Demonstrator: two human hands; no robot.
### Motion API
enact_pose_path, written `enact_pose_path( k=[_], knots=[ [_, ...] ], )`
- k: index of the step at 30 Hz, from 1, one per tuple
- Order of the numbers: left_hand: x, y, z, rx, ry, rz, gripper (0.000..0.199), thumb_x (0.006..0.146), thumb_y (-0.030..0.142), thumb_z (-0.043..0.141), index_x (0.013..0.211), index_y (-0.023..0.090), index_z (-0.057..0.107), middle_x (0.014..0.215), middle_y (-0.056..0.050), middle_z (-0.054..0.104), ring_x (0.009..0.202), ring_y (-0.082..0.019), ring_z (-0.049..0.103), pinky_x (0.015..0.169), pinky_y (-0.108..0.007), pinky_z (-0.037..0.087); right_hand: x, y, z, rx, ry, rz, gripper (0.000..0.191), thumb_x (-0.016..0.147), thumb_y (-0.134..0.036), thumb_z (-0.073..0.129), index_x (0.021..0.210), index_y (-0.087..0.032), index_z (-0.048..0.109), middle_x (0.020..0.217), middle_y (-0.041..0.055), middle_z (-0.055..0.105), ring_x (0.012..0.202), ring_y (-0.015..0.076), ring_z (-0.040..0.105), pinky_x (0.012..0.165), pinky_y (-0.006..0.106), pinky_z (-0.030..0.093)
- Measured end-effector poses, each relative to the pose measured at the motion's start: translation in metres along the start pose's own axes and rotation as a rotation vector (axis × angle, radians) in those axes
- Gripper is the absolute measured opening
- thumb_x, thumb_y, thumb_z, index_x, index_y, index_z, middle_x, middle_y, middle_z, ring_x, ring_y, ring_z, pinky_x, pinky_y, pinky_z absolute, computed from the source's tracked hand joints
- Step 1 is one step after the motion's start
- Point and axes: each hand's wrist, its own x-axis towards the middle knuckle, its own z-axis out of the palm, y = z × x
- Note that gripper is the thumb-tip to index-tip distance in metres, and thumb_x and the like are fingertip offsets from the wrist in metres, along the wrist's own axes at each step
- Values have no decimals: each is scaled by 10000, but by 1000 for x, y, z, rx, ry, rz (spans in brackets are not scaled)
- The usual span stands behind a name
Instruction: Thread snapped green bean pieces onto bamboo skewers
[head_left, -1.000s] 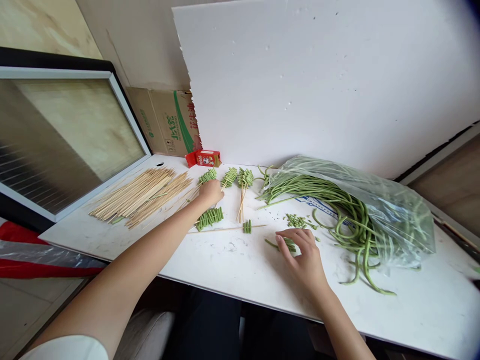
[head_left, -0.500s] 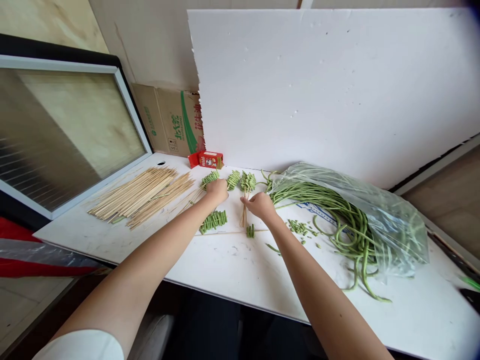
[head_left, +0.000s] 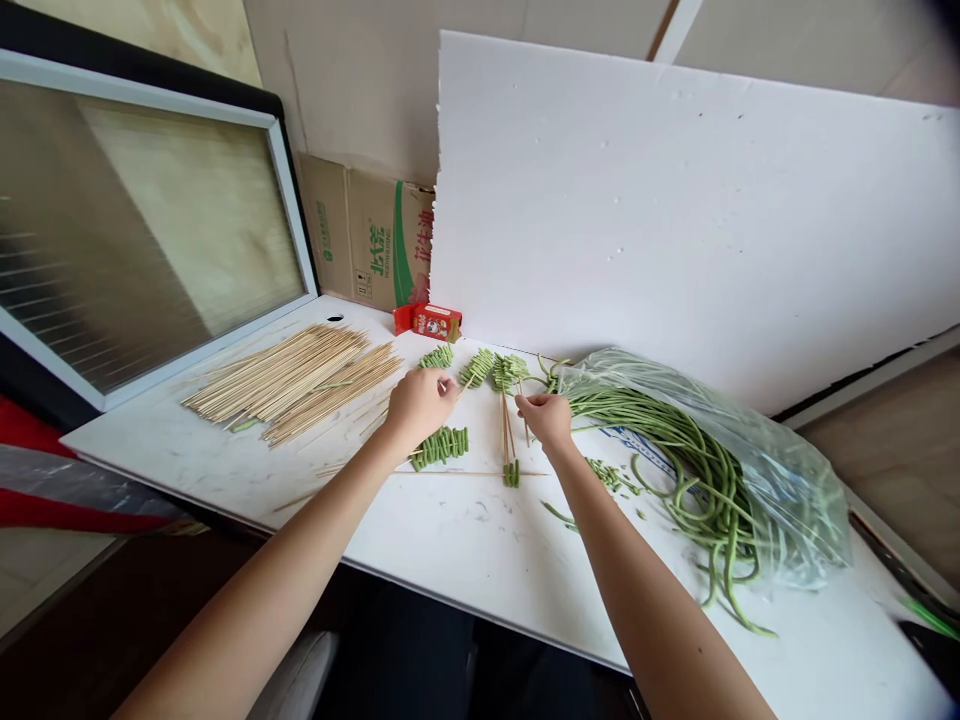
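Note:
My left hand is closed, its thumb and fingertips pinching the lower end of a bamboo skewer that carries cut green bean pieces. My right hand is closed too, with thumb and finger on a thin skewer below another bunch of threaded bean pieces. Other sticks from that bunch run down beside the hand. Behind my left hand lies one more threaded bunch. A larger row of threaded beans lies in front of it, and a few short pieces sit near the middle.
Loose bamboo skewers are piled at the left. Long green beans spill from a clear plastic bag at the right, beside small cut bits. A red box and a white board stand behind; a framed glass panel leans left.
The view has turned slightly. My right hand has shifted right off the group of sticks and now pinches one at its side. My left hand has drawn back a little toward me.

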Motion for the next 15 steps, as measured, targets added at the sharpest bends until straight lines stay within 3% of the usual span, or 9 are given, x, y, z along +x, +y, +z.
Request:
enact_pose_path(
  k=[7, 15],
  knots=[
    [-38, -23, -3, -252, 91, 97, 206, 965, 327, 610, 842, 216, 733, 765, -21, 758, 677, -170, 656, 693, -275, 460, -4, -9, 7, 22, 93, -42, 379, 870, -433, 654, 644, -157, 782, 583, 67, 739, 545, 187, 652, 591, 267, 439],
    [-60, -39, 2, -251, 119, 73, 210, 970, 313, 598, 820, 220, 711, 707, -15, 725, 638, -167, 637, 668, -280, 429, -14, -10, 26, -117, 87, -59, 304, 867, -414, 677, 777, -171, 835, 736, 89, 802, 717, 227, 725, 641, 276, 443]
  ],
)
